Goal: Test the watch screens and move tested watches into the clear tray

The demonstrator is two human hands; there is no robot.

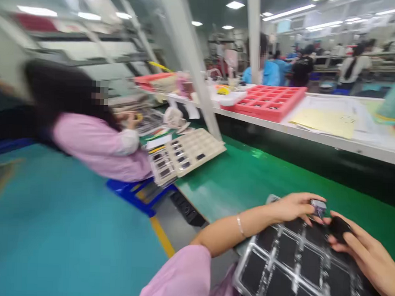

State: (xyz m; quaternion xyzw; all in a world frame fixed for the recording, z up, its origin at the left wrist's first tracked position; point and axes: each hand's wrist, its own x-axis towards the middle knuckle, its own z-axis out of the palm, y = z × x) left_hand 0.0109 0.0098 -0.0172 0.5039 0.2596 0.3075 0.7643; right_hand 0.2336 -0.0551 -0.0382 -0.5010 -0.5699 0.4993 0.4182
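My left hand (294, 208) pinches a small block with a shiny, pale face (318, 207); its exact kind is too blurred to tell. Close beside it, my right hand (364, 244) has its fingers closed around a small black rounded piece (340, 229). Both hands are over the upper part of a clear plastic tray (296, 276), which is divided into compartments with flat black pieces in them. The tray's near side reaches toward my lap, and my right forearm covers part of its right side.
A green worktop (245, 175) runs under a white shelf (359, 145) bearing a red compartment tray (267, 100) and papers (324, 122). To the left, a person in pink (94, 140) sits on a blue stool (144, 198), near a beige tray (197, 150). A slanted white post (197, 66) rises between.
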